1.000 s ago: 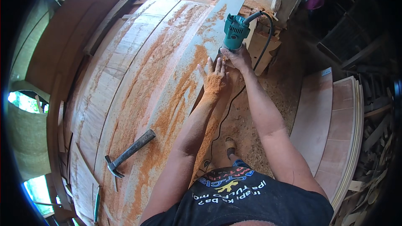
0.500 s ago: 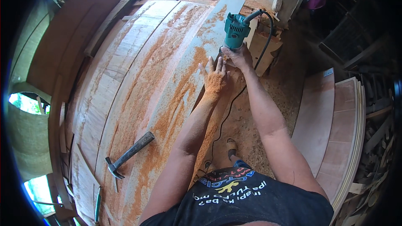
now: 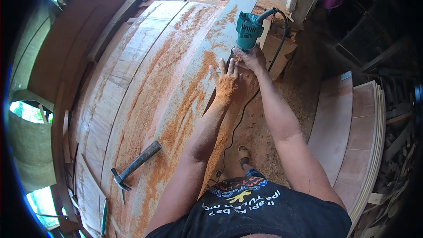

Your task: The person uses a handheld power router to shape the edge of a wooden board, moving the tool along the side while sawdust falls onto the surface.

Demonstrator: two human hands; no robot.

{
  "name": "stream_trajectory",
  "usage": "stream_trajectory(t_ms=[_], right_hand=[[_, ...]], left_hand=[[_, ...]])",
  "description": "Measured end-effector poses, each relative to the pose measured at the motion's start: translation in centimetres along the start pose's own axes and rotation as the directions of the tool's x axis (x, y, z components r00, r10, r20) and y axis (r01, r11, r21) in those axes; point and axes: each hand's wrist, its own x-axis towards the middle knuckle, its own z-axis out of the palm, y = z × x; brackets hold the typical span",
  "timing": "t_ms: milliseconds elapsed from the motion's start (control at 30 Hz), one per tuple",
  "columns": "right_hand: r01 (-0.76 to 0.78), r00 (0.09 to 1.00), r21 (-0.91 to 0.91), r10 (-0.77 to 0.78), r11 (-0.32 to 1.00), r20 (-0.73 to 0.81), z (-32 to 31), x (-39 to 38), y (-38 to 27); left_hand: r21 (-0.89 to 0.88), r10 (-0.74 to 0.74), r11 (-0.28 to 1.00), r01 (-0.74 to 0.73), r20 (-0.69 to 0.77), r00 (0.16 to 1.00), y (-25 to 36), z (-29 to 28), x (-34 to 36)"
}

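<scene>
A teal corded trim router stands upright at the right edge of the workbench. My right hand is wrapped round its lower body. Close beside it, my left hand lies flat with fingers spread, its back coated in orange sawdust. Under that hand is the pale, sawdust-strewn board running along the bench edge. The router's base and bit are hidden behind my right hand and the dust.
A claw hammer lies on the wooden bench top, left of my left forearm. The black power cord hangs down to the floor. Curved plywood panels stand at the right. A wooden post rises at the far right.
Both hands and the router stay almost in place. The view has shifted very slightly.
</scene>
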Motion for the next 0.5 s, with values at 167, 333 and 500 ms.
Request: stream_trajectory(t_ms=[167, 333, 500], right_hand=[[0.008, 1.000, -0.049, -0.009, 0.999, -0.011, -0.1, 0.4, 0.1], [0.015, 1.000, -0.026, -0.015, 1.000, 0.022, 0.0, 1.6, 1.1], [0.015, 1.000, -0.026, -0.015, 1.000, 0.026, 0.2, 1.9, 0.9]], left_hand=[[0.008, -0.003, 1.000, 0.003, 0.003, 1.000, 0.0, 0.0, 0.4], [-0.001, 0.004, 1.000, -0.004, -0.004, 1.000, 0.2, 0.0, 0.9], [-0.011, 0.004, 1.000, -0.004, -0.062, 0.998, -0.1, 0.7, 1.2]])
